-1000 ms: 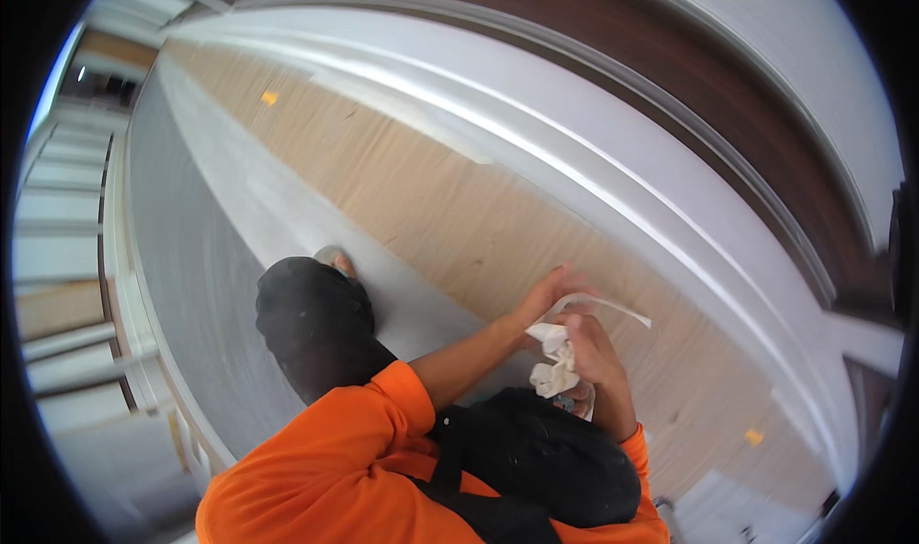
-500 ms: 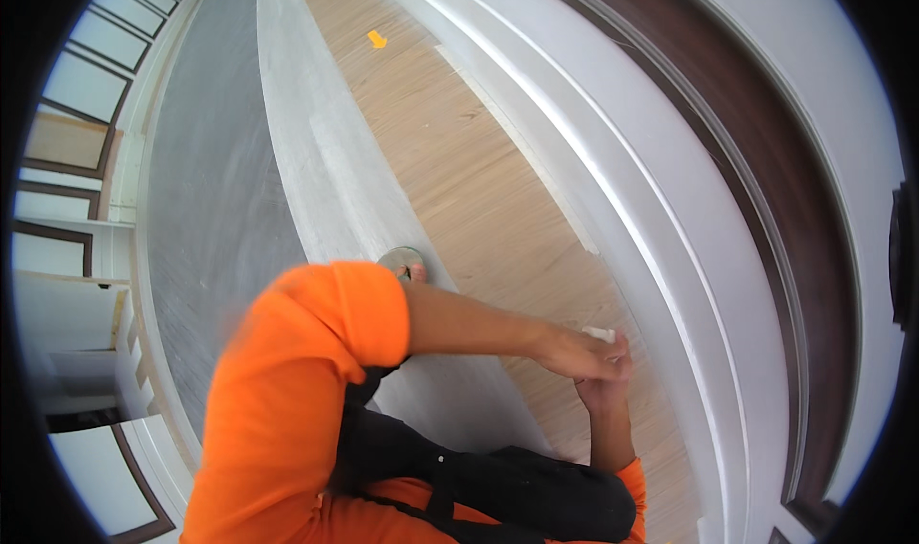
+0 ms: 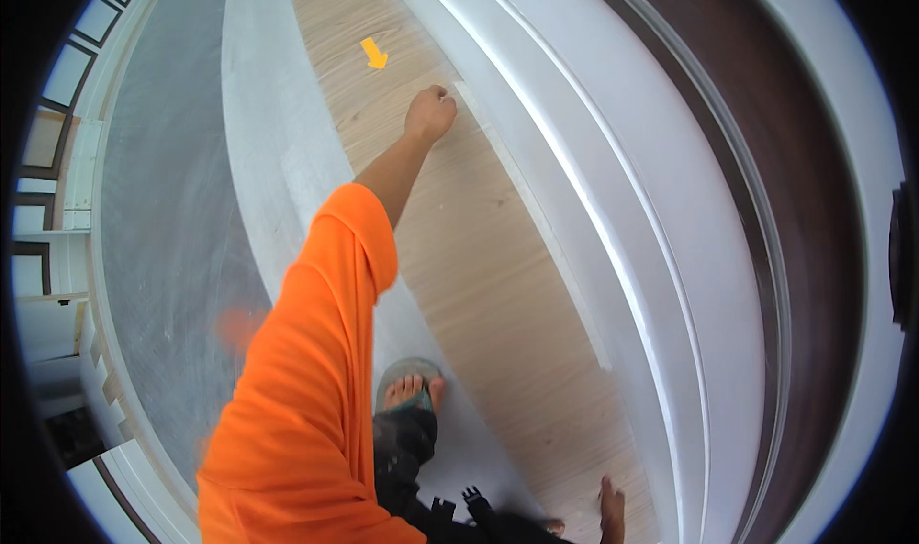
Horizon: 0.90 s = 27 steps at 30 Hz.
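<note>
My left hand [image 3: 430,115], at the end of an orange sleeve, reaches far forward over the wood-look floor plank [image 3: 488,266]. Its fingers are curled closed beside the far end of a thin whitish strip [image 3: 531,221] along the plank's right edge. What they hold, if anything, is hidden. My right hand [image 3: 612,508] is low at the right over the near part of the planks, apart from the strip. Its fingers look curled, and I cannot make out anything in them.
An orange arrow sticker [image 3: 374,53] lies on the plank. Pale grey sheet [image 3: 273,161] and darker grey floor [image 3: 172,180] lie to the left. A white skirting [image 3: 565,152] runs along the right, near a dark brown frame. My sandalled foot [image 3: 409,388] rests on the pale sheet.
My hands were together at the right with a small white piece between them. Now they are apart: the left has swung far forward, the right has drawn back toward me.
</note>
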Motion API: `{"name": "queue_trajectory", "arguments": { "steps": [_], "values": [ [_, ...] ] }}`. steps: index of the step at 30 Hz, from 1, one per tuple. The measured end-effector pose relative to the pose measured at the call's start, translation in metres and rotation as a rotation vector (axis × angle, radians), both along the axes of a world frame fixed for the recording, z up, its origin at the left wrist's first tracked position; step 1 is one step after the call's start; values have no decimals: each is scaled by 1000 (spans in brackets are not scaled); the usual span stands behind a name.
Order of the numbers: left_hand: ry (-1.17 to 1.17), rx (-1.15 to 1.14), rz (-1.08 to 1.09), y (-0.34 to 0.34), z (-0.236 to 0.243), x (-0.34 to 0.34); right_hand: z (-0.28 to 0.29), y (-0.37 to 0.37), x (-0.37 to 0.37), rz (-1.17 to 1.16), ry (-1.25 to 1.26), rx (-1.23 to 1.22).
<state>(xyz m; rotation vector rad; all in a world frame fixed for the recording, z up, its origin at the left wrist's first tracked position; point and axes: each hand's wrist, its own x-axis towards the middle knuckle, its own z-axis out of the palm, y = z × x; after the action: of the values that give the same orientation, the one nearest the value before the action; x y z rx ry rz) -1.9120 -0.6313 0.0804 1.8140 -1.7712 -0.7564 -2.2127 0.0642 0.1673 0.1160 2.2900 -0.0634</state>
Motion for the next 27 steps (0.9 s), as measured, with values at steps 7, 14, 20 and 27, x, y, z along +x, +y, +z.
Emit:
{"name": "queue_trajectory", "arguments": {
  "steps": [7, 14, 20, 27],
  "values": [
    [-193, 22, 157, -52, -31, -30, -9, 157, -23, 242, -78, 223],
    [-298, 51, 91, -63, -38, -34, 14, 130, -14, 211, -54, 138],
    [-286, -90, 207, -67, -61, -36, 17, 148, -13, 222, -75, 188],
    [-274, -72, 4, -45, -38, -27, 11, 197, 1, 252, -30, 193]
  ]
}}
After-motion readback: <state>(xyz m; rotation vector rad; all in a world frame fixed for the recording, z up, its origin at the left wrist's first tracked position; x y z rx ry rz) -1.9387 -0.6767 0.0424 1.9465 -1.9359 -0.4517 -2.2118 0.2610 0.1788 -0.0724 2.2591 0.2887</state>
